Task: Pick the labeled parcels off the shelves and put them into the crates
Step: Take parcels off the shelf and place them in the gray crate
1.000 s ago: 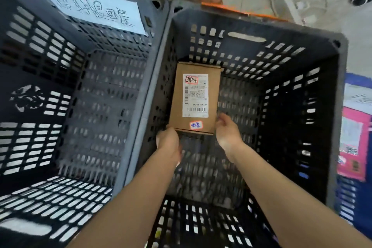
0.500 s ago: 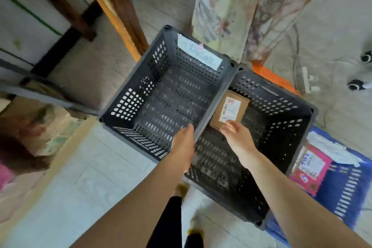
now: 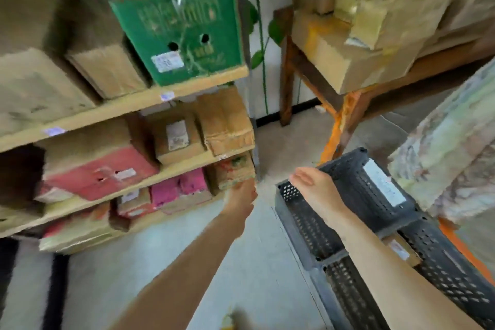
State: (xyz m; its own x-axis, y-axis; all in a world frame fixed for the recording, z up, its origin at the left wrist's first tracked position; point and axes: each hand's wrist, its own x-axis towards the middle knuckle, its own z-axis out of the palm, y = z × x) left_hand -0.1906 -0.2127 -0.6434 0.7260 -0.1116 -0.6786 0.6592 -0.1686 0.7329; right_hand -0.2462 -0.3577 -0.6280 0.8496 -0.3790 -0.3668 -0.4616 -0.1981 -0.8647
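Parcel point(image 3: 232, 172) mid-frame, low on the shelves point(image 3: 128, 104), is probably next and needs grabbing: left hand point(image 3: 241, 195) at it, fingers too blurry to tell, right hand point(image 3: 317, 190) slack, empty.

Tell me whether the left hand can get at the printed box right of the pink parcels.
Likely yes: the left hand is at the printed box, nothing lies between them, and its front face is uncovered. Blur hides any contact.

The left grip point(image 3: 241, 195) is at the lower edge of a patterned box point(image 3: 232, 172) on the bottom shelf point(image 3: 150, 222), its fingers too blurred to read. The right grip point(image 3: 316, 190) hovers with straight fingers over the labelled crate point(image 3: 356, 185). A parcel point(image 3: 400, 249) lies in the second crate point(image 3: 442, 270) beside it.
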